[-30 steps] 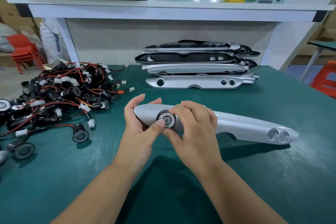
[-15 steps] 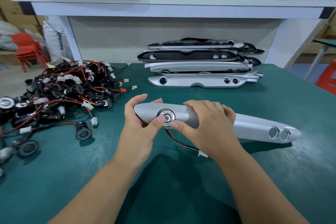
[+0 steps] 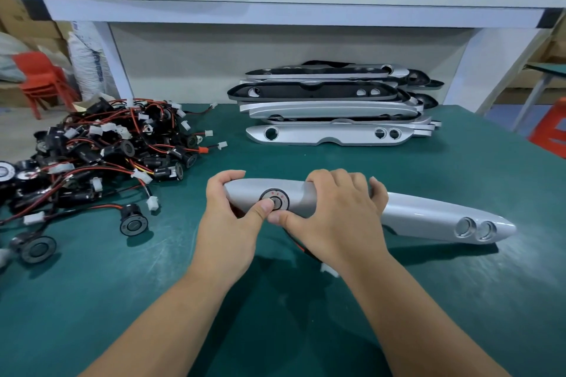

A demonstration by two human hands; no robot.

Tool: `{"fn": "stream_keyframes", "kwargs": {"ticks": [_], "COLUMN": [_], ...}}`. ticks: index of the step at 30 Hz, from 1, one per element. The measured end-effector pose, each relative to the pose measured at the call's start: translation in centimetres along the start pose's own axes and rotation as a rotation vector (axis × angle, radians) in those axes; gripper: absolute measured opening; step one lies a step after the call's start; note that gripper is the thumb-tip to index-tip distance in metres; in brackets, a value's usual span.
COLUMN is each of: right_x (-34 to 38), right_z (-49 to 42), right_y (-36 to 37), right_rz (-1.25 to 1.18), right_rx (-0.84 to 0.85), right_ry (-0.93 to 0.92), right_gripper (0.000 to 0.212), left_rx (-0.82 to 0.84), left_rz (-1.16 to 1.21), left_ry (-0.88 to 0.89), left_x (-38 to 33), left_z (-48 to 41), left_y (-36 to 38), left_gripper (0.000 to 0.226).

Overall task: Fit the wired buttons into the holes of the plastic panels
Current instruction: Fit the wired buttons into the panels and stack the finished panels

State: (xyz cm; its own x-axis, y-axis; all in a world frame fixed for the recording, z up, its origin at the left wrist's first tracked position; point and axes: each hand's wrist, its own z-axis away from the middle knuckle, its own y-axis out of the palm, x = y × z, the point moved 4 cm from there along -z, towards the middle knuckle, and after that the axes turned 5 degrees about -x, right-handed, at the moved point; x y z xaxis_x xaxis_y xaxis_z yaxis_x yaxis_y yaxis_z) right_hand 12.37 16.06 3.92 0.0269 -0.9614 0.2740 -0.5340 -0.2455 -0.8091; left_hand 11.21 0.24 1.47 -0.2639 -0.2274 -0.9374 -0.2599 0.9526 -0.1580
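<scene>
**Q:** Location of silver panel (image 3: 428, 217)?
**A:** Flat on green counter (image 3: 428, 300), centre of view. Long axis from 9 to 3 o'clock, right end dropped slightly toward 4. Pair of holes (image 3: 474, 228) side by side near right end, nothing fitted.

**Q:** Button (image 3: 274, 199)?
**A:** Seated in large hole near left end of panel, face up, red marks on ring. Red-and-black wire (image 3: 298, 243) trailing from under panel toward 5 o'clock. White plug (image 3: 329, 269) lying on counter, partly hidden by right forearm.

**Q:** Left hand (image 3: 228, 223)?
**A:** Wrapped round left end of panel. Fingers (image 3: 229, 175) curled over far edge, thumb tip pressed on button face.

**Q:** Right hand (image 3: 333, 217)?
**A:** Gripping panel just right of button. Fingers (image 3: 335, 176) curled over far edge, thumb tip touching lower rim of button, beside left thumb.

**Q:** Remaining stock?
**A:** Pile of wired buttons (image 3: 101, 156) at 10 o'clock from held panel. Loose button (image 3: 133, 220) at 9 o'clock, face up; second loose button (image 3: 35, 246) farther out toward 8. Stack of panels (image 3: 330, 104) at 12 to 1 o'clock, under white shelf (image 3: 275, 6); front panel face up, three open holes. Red chair (image 3: 39, 79) beyond counter edge, far 10 o'clock.
</scene>
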Motion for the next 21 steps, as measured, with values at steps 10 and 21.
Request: {"fn": "stream_keyframes", "kwargs": {"ticks": [10, 21], "right_x": [0.0, -11.3], "right_z": [-0.2, 0.3], "right_y": [0.1, 0.2], "right_rz": [-0.012, 0.132], "right_rx": [-0.056, 0.310], "right_ry": [-0.007, 0.147], "right_gripper": [0.064, 0.102], "left_rx": [0.039, -0.032], "left_rz": [-0.020, 0.147], "left_ry": [0.029, -0.178], "left_x": [-0.3, 2.1], "left_z": [0.0, -2.5], "left_y": [-0.1, -1.9], "left_gripper": [0.039, 0.028]}}
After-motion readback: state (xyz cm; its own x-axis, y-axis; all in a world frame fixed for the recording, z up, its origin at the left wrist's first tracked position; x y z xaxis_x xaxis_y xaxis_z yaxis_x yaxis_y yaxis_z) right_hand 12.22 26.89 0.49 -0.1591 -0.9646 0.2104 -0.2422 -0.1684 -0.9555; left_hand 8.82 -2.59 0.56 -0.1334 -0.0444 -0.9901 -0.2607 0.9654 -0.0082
